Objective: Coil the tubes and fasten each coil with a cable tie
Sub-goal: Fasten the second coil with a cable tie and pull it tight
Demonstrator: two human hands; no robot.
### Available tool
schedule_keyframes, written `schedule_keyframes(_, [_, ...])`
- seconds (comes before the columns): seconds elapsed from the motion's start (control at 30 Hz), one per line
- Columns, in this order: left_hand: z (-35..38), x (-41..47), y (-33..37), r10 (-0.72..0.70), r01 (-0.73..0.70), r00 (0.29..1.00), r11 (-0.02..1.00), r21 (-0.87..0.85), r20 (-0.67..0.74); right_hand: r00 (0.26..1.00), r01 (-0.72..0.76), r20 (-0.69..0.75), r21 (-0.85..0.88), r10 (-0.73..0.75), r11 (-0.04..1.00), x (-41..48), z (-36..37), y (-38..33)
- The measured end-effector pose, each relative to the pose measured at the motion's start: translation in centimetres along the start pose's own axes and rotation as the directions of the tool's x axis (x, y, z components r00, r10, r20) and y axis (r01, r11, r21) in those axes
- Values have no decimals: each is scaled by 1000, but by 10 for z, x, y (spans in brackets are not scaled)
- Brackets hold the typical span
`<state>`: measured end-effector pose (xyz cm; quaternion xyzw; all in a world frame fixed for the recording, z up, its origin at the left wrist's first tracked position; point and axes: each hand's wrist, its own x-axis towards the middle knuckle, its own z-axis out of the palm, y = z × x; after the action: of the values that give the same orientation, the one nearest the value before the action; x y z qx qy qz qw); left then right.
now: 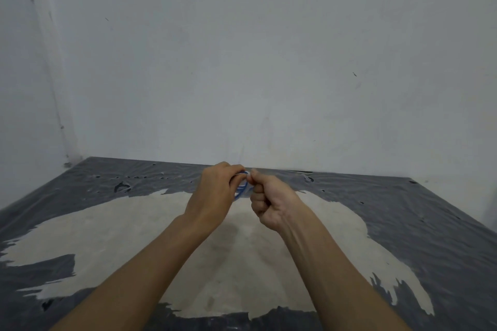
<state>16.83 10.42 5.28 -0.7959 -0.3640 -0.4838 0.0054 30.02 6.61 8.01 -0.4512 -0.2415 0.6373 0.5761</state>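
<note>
both hands [236, 191] grip the blue tube coil [241, 188] between them.

The lower frame is filled by a desk [419, 212], its dark covering worn to a pale patch [113, 226]; a grey wall [242, 56] is seen behind.

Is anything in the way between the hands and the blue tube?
Nothing visible is. The left hand grips the blue tube coil, and the right hand pinches the coil's top edge, above the table. Whether a cable tie is there too is too small to tell.
</note>
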Motion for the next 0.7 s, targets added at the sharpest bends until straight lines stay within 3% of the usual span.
schedule_keyframes(0.1, [-5, -1, -5, 32, -34, 999, 999, 40, 43, 977, -125, 168, -67, 135, 990, -2, -11, -9])
schedule_keyframes(0.17, [-4, -3, -7, 15, -20, 998, 997, 76, 68, 968, -137, 193, -123, 159, 983, -6, -13, -13])
schedule_keyframes(0.33, [5, 1, 5, -247, 216, 944, 964, 156, 217, 998, 55, 30, -225, -49, 973, -7, -5, -5])
schedule_keyframes(0.43, [5, 1, 7, -281, 280, 943, 960, 27, 181, 989, 137, -29, -219, -147, 966, -11, -1, 2])
schedule_keyframes(0.7, [5, 1, 9, -191, 156, 969, 965, 211, 159, 983, 136, -111, -62, -143, 989, -8, 10, 1])
